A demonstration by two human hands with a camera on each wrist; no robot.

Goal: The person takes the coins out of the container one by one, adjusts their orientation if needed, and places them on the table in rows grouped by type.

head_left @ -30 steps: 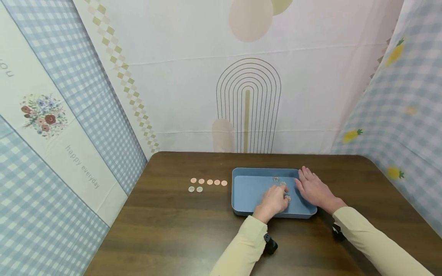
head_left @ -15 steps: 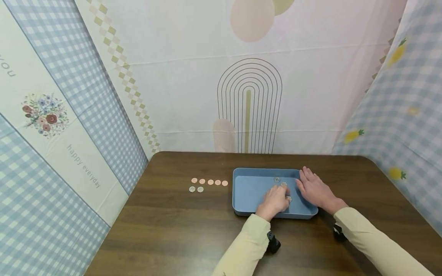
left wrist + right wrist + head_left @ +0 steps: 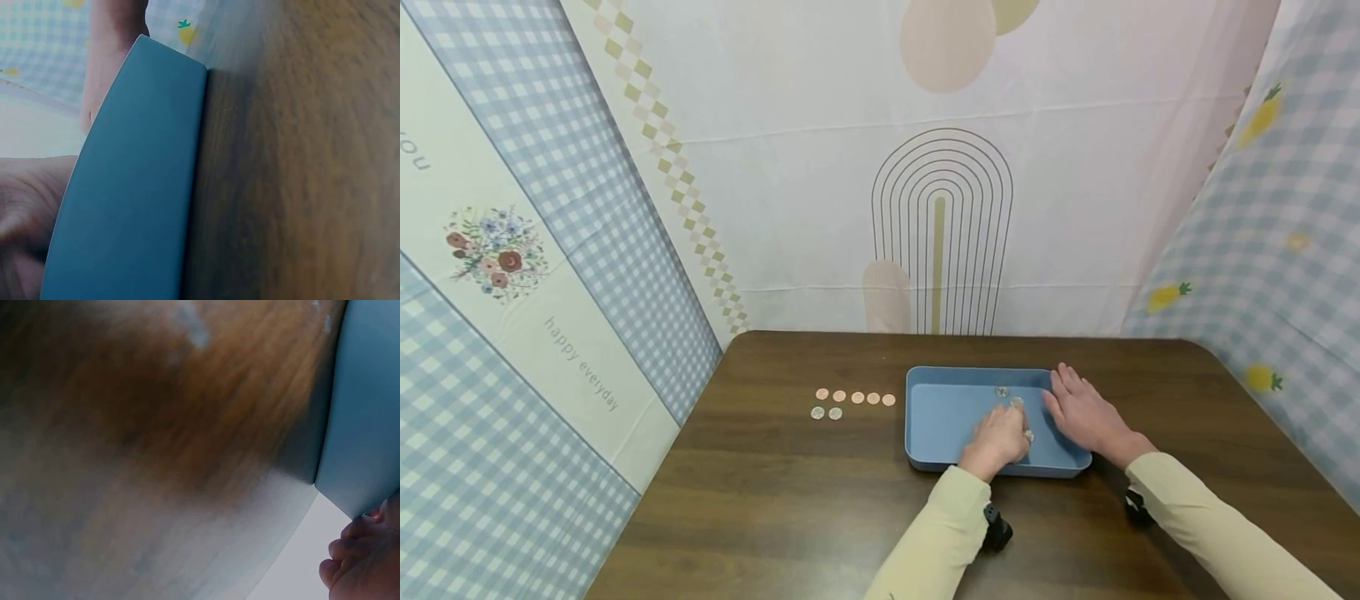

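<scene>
My left hand (image 3: 996, 437) reaches over the near side of the blue tray (image 3: 936, 417), its fingertips down by a silver coin (image 3: 1017, 402). A second silver coin (image 3: 1028, 435) shows beside that hand, and a third coin (image 3: 1002, 391) lies near the tray's back wall. Whether the fingers pinch a coin is hidden. My right hand (image 3: 1086, 412) rests on the tray's right edge with straight fingers. In the left wrist view, the tray wall (image 3: 125, 175) covers part of the left hand (image 3: 28, 219). Fingers (image 3: 350, 550) of the right hand appear by the tray corner in the right wrist view.
Left of the tray, several copper coins (image 3: 857, 398) lie in a row on the brown wooden table (image 3: 760, 483). Two silver coins (image 3: 835, 413) sit in front of that row. Printed cloths (image 3: 775, 208) hang behind and at both sides of the table.
My left hand shifts slightly at the coins, and its fingers draw a little closer together. The right hand and the tray keep their places.
</scene>
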